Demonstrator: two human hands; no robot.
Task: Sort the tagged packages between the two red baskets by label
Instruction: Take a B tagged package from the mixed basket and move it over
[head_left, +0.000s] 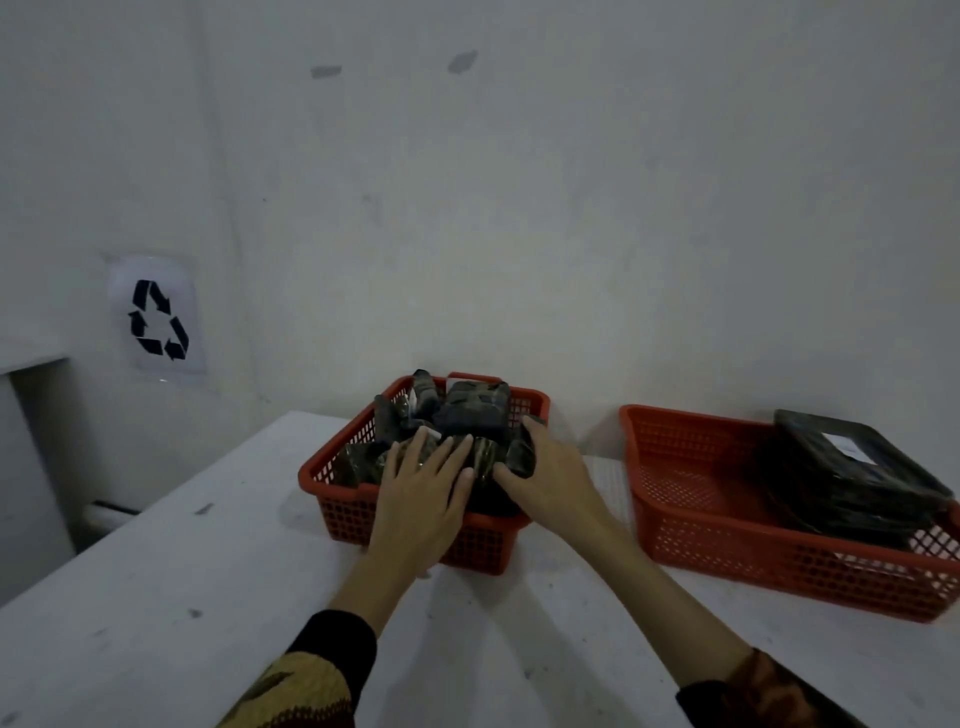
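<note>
While the packages (447, 431) sit heaped above the rim of the centre basket (363, 514), lifting one may spill neighbours onto the table (156, 545). Left hand (421, 493): fingers spread flat on the heap. Right hand (550, 473): curled round a dark package. Right-of-frame basket (691, 499): flat stack.
</note>
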